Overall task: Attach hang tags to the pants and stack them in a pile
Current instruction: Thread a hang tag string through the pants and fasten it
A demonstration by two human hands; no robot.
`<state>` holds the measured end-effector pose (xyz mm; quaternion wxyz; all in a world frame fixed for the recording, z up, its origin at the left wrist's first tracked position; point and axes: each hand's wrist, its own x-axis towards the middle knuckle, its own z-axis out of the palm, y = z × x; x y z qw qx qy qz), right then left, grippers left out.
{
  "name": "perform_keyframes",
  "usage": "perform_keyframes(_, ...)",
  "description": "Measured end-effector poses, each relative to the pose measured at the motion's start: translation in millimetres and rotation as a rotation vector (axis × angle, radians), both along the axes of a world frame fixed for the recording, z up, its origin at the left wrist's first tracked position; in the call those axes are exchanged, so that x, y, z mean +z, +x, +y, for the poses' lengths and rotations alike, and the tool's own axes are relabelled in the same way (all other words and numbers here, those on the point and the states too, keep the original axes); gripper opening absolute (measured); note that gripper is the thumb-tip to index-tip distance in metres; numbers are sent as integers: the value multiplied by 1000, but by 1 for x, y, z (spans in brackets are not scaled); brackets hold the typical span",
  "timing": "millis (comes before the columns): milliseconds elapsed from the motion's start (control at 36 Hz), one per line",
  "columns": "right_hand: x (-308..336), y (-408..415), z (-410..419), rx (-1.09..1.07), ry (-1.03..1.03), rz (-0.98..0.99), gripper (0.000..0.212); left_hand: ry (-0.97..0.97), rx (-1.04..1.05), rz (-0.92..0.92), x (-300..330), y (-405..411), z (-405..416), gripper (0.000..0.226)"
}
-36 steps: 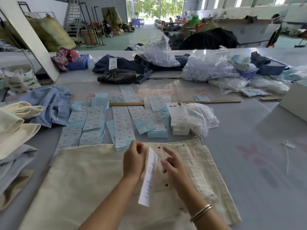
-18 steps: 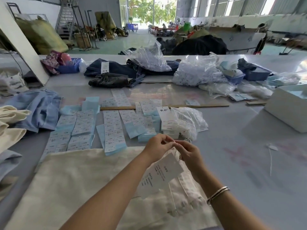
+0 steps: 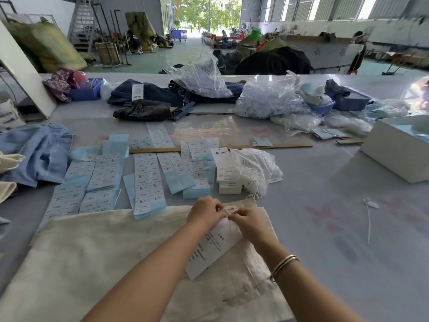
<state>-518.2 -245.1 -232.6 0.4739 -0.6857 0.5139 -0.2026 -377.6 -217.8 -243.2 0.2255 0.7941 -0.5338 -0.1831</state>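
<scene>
Cream pants point(image 3: 97, 256) lie flat on the grey table in front of me. A white printed hang tag point(image 3: 209, 252) lies slanted over their waistband. My left hand point(image 3: 204, 211) pinches a belt loop point(image 3: 229, 209) at the waistband's top edge. My right hand point(image 3: 249, 223) meets it there, fingers curled and pinching the tag's top end with its thin string. A stack of white hang tags point(image 3: 226, 169) stands just beyond, next to a clear bag of white strings point(image 3: 254, 169).
Rows of white and blue sticker sheets point(image 3: 148, 177) cover the table beyond the pants. Blue and cream pants point(image 3: 34, 154) are piled at the left. A white box point(image 3: 399, 147) sits at the right, a loose string point(image 3: 369, 217) near it. Dark jeans point(image 3: 148, 98) and plastic bags point(image 3: 267, 98) lie farther back.
Both hands moved up from the middle of the waistband to its top edge and closed together. The tag went from hanging upright between them to lying slanted on the pants.
</scene>
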Motion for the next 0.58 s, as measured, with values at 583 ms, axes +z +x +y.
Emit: perform_keyframes(583, 7, 35, 11, -188, -80, -147, 14, -68, -4, 705, 23, 28, 21, 21)
